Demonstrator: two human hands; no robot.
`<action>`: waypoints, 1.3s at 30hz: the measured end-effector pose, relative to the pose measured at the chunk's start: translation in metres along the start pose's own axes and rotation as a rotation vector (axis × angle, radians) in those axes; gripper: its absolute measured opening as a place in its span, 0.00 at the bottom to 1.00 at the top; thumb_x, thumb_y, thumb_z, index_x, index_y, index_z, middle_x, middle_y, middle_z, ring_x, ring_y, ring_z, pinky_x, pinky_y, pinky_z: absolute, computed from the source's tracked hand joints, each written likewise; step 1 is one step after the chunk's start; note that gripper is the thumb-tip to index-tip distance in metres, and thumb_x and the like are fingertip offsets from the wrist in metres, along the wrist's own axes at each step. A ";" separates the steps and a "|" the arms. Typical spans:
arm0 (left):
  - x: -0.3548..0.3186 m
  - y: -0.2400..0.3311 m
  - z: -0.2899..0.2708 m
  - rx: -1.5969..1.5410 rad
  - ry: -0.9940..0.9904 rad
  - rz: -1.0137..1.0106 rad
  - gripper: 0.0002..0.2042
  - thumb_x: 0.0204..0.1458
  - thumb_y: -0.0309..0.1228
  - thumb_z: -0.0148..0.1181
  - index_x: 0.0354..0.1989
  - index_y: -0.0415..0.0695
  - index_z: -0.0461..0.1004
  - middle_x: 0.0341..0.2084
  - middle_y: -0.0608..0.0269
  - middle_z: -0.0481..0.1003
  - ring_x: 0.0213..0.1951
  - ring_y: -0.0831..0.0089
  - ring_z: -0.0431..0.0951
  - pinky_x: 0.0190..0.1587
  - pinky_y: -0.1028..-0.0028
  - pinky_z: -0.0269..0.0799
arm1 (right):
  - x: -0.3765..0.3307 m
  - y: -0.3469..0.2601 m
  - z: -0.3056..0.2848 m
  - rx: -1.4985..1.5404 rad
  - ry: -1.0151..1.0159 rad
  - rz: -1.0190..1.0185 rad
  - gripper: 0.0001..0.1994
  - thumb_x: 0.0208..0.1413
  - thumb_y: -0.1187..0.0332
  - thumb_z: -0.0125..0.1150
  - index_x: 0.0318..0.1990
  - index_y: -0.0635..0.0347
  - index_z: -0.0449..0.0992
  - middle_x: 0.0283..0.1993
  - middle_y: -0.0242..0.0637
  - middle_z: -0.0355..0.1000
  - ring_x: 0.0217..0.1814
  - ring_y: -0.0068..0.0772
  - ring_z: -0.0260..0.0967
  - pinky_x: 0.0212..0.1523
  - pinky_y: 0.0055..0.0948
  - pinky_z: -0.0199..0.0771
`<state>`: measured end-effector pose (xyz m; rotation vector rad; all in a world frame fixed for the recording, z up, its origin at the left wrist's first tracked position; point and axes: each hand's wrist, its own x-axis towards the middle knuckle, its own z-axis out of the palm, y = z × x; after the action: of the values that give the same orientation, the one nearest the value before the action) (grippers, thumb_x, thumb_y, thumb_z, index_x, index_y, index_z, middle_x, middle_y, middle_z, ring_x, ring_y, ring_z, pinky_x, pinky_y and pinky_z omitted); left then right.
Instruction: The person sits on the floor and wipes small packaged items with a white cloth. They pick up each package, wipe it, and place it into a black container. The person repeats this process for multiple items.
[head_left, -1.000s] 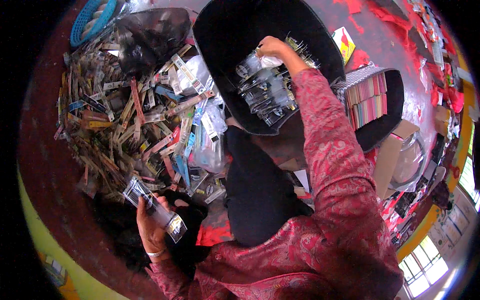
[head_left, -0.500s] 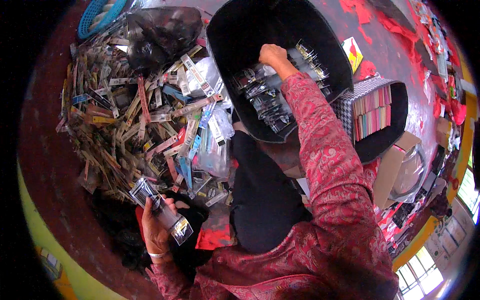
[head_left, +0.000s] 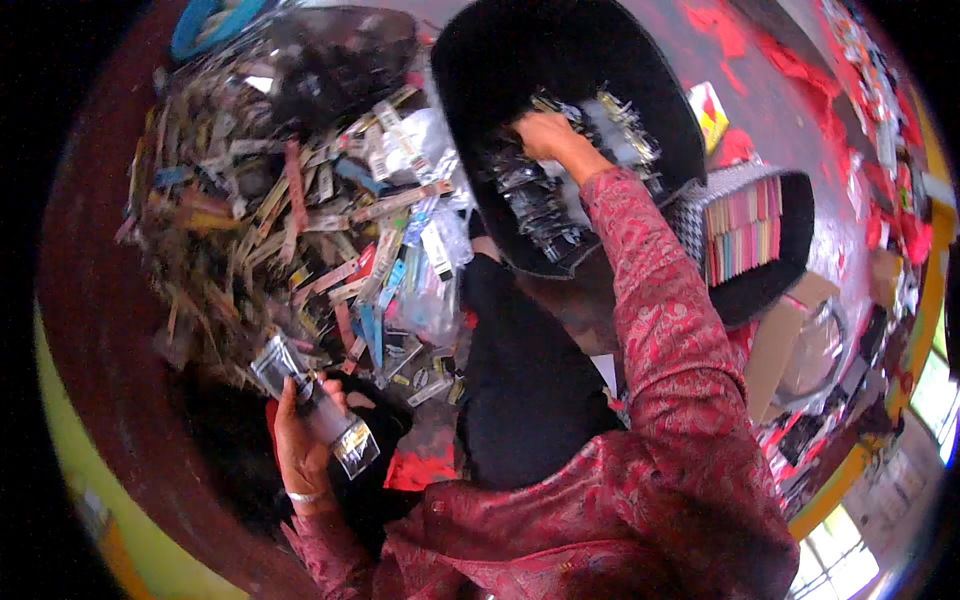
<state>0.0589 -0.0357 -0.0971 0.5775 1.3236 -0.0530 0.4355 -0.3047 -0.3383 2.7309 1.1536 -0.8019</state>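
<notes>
My left hand grips a clear plastic sleeve with dark, shiny ends, the thumb lying along one side. Up and to the right, my right hand reaches into a large black bin. Its fingers are curled down at the far end of a row of clear and black plastic packets, and the fingertips are hidden. A second row of such packets stands to the right of that hand.
A heap of narrow used packages spreads on the left, beside a dark plastic bag and a blue basket. Right of the bin stands a checkered box with rows of coloured cards. An open cardboard box lies nearer.
My right hand has shifted slightly toward the far left end of the packet row, and the white patch beside it is now covered. My left hand still holds the sleeve; the view has shifted slightly.
</notes>
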 end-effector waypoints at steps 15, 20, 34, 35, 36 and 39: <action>-0.073 0.047 0.008 -0.308 -0.774 0.462 0.26 0.47 0.22 0.50 0.56 0.37 0.53 0.53 0.49 0.62 0.46 0.54 0.71 0.40 0.62 0.75 | -0.074 -0.043 -0.172 0.897 0.452 0.046 0.13 0.52 0.62 0.54 0.23 0.62 0.74 0.21 0.32 0.69 0.22 0.21 0.66 0.26 0.22 0.65; -0.069 0.042 0.010 -0.408 -1.070 0.344 0.24 0.58 0.46 0.32 0.59 0.45 0.53 0.54 0.60 0.63 0.47 0.56 0.71 0.41 0.58 0.73 | -0.144 -0.203 -0.283 1.291 0.692 -0.364 0.13 0.55 0.61 0.51 0.34 0.64 0.72 0.26 0.35 0.70 0.25 0.25 0.68 0.24 0.26 0.70; -0.104 0.043 -0.030 -0.356 -0.563 0.624 0.23 0.59 0.46 0.31 0.53 0.42 0.61 0.49 0.59 0.66 0.50 0.66 0.67 0.53 0.66 0.63 | -0.214 -0.436 -0.254 0.439 0.689 -0.838 0.12 0.47 0.58 0.55 0.28 0.58 0.71 0.26 0.42 0.64 0.30 0.46 0.68 0.29 0.40 0.67; -0.105 0.045 -0.037 -0.342 -0.543 0.658 0.24 0.59 0.46 0.31 0.54 0.41 0.60 0.50 0.59 0.66 0.51 0.66 0.66 0.54 0.66 0.62 | -0.222 -0.435 -0.258 0.480 0.606 -0.895 0.12 0.47 0.58 0.55 0.28 0.58 0.71 0.25 0.42 0.65 0.30 0.46 0.68 0.30 0.40 0.67; -0.103 0.049 -0.041 -0.459 -0.689 0.671 0.25 0.59 0.46 0.30 0.55 0.39 0.59 0.51 0.58 0.65 0.51 0.65 0.66 0.53 0.66 0.63 | -0.230 -0.433 -0.257 0.522 0.521 -0.948 0.12 0.47 0.58 0.55 0.27 0.58 0.72 0.25 0.42 0.65 0.30 0.46 0.68 0.30 0.40 0.66; -0.091 0.061 -0.056 -0.674 -0.817 0.723 0.26 0.58 0.46 0.30 0.56 0.37 0.57 0.52 0.56 0.65 0.52 0.64 0.67 0.53 0.65 0.63 | -0.252 -0.432 -0.242 0.496 0.340 -0.982 0.11 0.46 0.59 0.56 0.25 0.58 0.72 0.25 0.42 0.67 0.30 0.45 0.67 0.30 0.38 0.65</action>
<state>0.0061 0.0148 0.0020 0.3508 0.2424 0.6633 0.0984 -0.0960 0.0510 2.5840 2.7941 -0.7507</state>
